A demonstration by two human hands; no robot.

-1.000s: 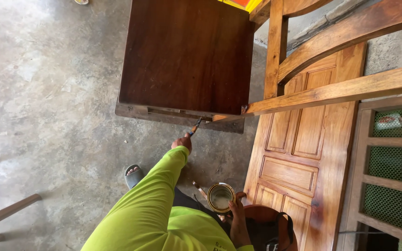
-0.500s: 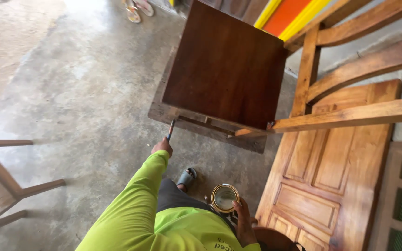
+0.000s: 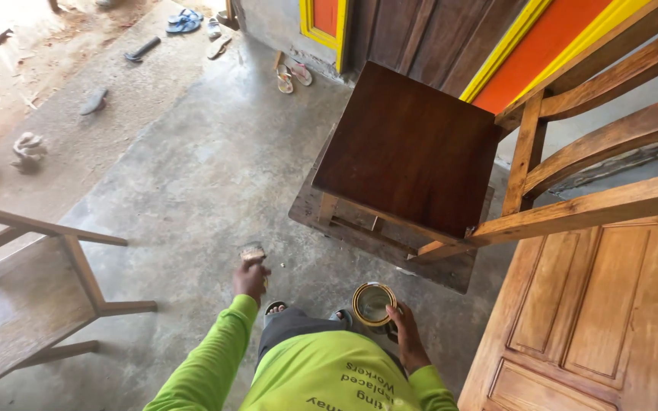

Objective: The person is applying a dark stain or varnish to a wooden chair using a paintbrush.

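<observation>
Currently left hand [image 3: 251, 278] sits low centre of the frame, fingers curled tight around the handle of a paintbrush [image 3: 253, 255], bristles pointing up-frame over the bare concrete floor [image 3: 192, 190], clear of any furniture. Right hand [image 3: 405, 335] is lower centre-right, fingers wrapped on the side of a small round open tin [image 3: 374, 303] with a yellowish rim; contents look dark, can't tell more. Both arms in bright lime-green sleeves. Dark-stained square stool [image 3: 409, 148] sits upper centre, resting on a low wooden pallet [image 3: 390, 247], well apart from the brush and just up-frame of the tin. Light unstained wooden frame [image 3: 588, 152] leans across the right side, its lower rail touching the stool's right corner area. Panelled wooden door [image 3: 595, 312] lies flat at lower right, beside the tin hand. Another bare wood frame piece [image 3: 32, 304] at lower left, well apart from both hands. Sandals [image 3: 184, 20] scattered along the top edge; orange-and-yellow panel [image 3: 542, 53] at upper right behind the stool
</observation>
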